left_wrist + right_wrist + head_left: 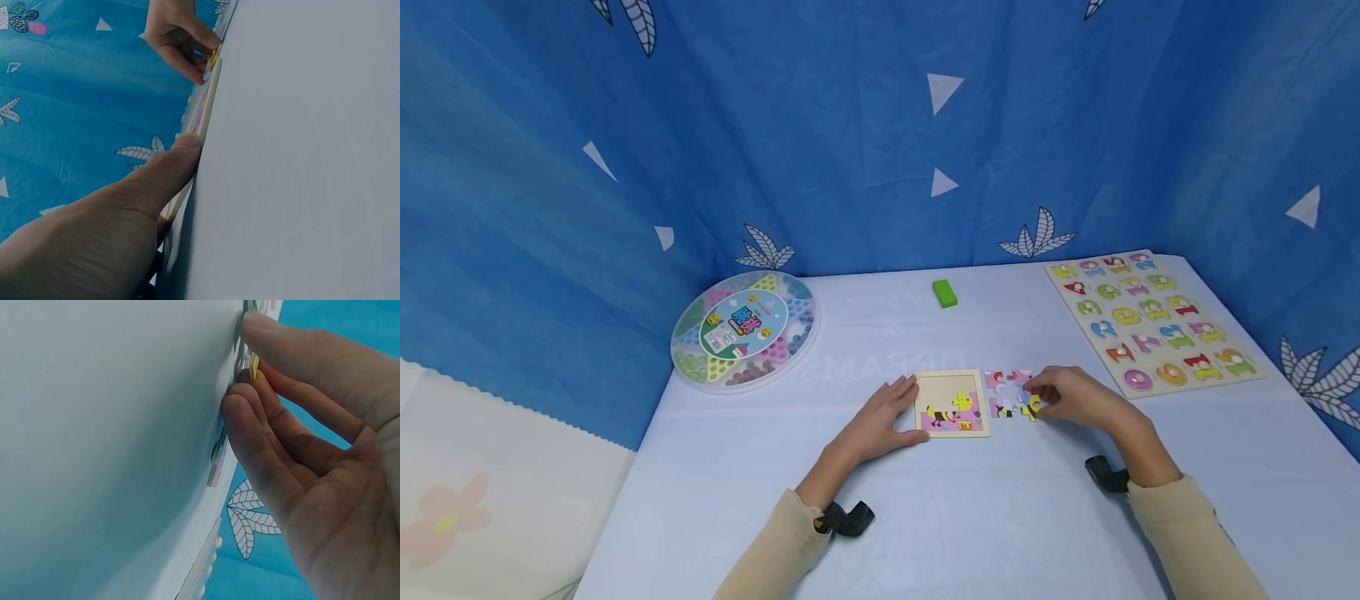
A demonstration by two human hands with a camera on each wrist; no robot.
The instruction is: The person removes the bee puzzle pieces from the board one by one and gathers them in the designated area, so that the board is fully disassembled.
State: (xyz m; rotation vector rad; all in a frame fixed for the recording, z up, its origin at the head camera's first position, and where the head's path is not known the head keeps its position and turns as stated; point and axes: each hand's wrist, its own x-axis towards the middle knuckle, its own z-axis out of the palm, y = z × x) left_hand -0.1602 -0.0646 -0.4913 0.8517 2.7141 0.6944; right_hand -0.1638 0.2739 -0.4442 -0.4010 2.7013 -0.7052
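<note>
A square wooden puzzle board [951, 404] lies on the table, partly filled with pink, yellow and black bee-picture pieces, its upper left bare. My left hand [880, 421] rests at the board's left side, thumb near the lower corner; in the left wrist view the thumb [178, 153] touches the rim. Right of the board lie loose jigsaw pieces [1000, 387] in pink and other colours. Over their right end my right hand [1075, 398] pinches a yellow puzzle piece [254, 367] between thumb and fingers; the fingers hide part of it.
At the back left sits a round clear-lidded game box [745, 329] with coloured beads. A green block [945, 293] lies behind the puzzle. To the right is a number peg board [1150, 325]. Blue curtain [865, 125] hangs along the table's back edge.
</note>
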